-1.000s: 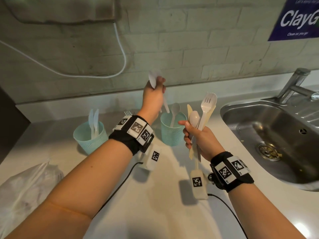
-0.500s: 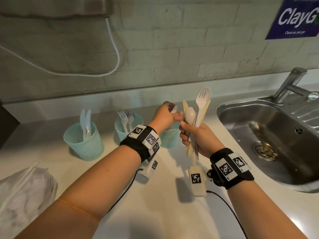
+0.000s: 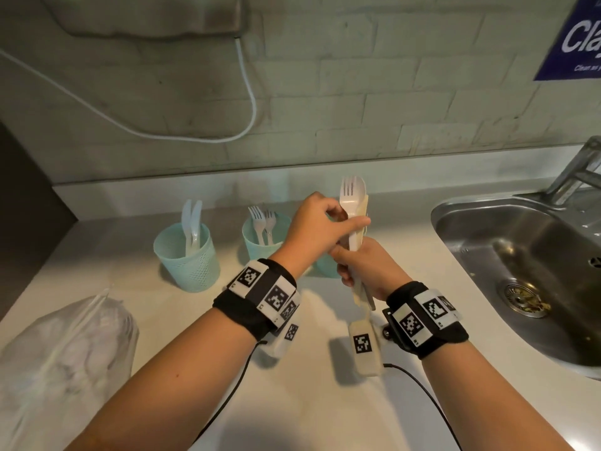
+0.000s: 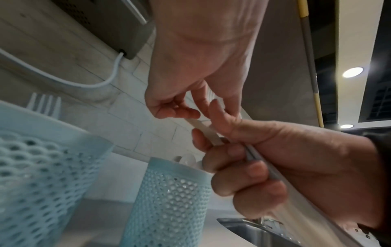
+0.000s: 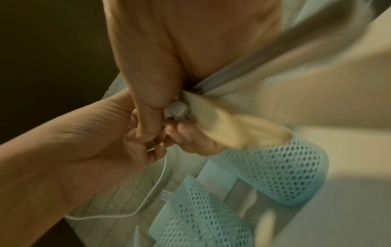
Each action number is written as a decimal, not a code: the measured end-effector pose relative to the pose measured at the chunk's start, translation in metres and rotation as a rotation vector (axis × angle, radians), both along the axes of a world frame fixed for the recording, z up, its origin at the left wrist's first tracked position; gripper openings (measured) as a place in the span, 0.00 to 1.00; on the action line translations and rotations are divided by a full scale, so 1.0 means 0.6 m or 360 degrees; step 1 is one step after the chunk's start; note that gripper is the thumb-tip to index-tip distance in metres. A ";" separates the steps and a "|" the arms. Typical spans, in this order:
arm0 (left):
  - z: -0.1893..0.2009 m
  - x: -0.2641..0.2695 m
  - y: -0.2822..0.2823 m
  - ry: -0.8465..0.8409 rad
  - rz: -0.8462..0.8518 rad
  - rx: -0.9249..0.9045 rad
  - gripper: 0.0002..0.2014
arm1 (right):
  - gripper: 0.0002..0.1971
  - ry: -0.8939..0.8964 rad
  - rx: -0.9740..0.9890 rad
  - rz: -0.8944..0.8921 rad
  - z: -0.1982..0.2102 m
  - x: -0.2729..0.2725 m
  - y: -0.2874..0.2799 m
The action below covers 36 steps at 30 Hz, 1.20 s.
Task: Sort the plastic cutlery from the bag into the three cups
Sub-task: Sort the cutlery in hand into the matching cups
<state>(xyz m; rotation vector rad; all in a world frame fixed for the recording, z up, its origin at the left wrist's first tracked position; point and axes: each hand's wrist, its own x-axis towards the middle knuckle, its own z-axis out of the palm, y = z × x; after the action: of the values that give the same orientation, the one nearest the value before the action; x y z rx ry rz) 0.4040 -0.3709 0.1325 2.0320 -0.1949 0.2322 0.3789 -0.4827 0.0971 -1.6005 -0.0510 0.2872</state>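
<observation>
Stretching across the scene was the pale stone kitchen counter (image 3: 182, 346), with the stainless steel sink basin (image 3: 520, 242) sunk into its right end. Down at the near left corner lay the crinkled clear plastic bag (image 3: 65, 362), more white cutlery showing dimly through it. Toward the back stood the perforated pale-teal plastic cups: the left cup (image 3: 187, 258) held two white knives upright, the middle cup (image 3: 260, 239) two white forks, and the third cup (image 4: 169, 197) sat mostly hidden behind the hands, a white piece just showing at its rim; what kind, I cannot tell. Above that cup, the right hand (image 3: 364, 271) was wrapped tight round a bundle of plastic cutlery handles (image 3: 359, 288), held upright. Topmost stood a white plastic fork (image 3: 352, 196), with a cream piece just behind it. The left hand (image 3: 312, 229) reached across, thumb and fingertips pinched on a handle in the bundle just above the right fist
</observation>
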 end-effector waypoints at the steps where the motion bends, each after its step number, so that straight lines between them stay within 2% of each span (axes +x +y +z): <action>1: 0.001 -0.001 0.005 0.0010 0.0015 0.0028 0.17 | 0.07 -0.0023 -0.0014 0.0010 0.001 -0.001 0.006; 5: 0.004 -0.006 0.039 0.0259 -0.0077 -0.0260 0.16 | 0.07 -0.0013 0.0213 0.0088 0.000 -0.004 0.024; 8: 0.005 -0.013 0.059 0.0349 -0.0154 -0.0446 0.15 | 0.20 -0.0001 0.0301 0.0180 -0.001 -0.005 0.034; 11: 0.010 -0.018 0.072 0.0374 -0.0157 -0.0611 0.11 | 0.26 0.0003 0.0410 0.0223 -0.002 -0.007 0.045; 15: 0.014 -0.019 0.092 0.0376 -0.0084 -0.0697 0.09 | 0.26 0.0039 0.0436 0.0206 0.003 -0.011 0.055; 19: 0.011 -0.018 0.103 0.0387 -0.0042 -0.0678 0.11 | 0.30 0.0044 0.0436 0.0239 0.005 -0.009 0.059; 20: 0.012 -0.018 0.104 0.0383 -0.0025 -0.0701 0.10 | 0.28 0.0042 0.0428 0.0234 0.005 -0.009 0.059; 23: 0.016 -0.018 0.107 0.0360 0.0011 -0.0837 0.07 | 0.12 0.0018 0.0434 0.0251 0.005 -0.010 0.059; 25: 0.019 -0.020 0.106 0.0361 0.0017 -0.0878 0.07 | 0.07 0.0011 0.0425 0.0284 0.004 -0.010 0.061; 32: 0.005 -0.018 0.104 0.0491 0.0075 -0.0892 0.10 | 0.18 -0.0010 0.0342 0.0267 0.004 -0.009 0.058; 36: 0.001 -0.026 0.102 0.0490 0.0026 -0.0744 0.10 | 0.23 0.0060 0.0493 0.0318 0.013 -0.012 0.054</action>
<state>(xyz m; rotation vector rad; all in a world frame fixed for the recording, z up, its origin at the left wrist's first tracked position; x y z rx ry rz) 0.3882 -0.3096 0.1328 1.5785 0.0659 -0.0280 0.3715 -0.4501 0.1049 -1.2827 -0.2176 0.4425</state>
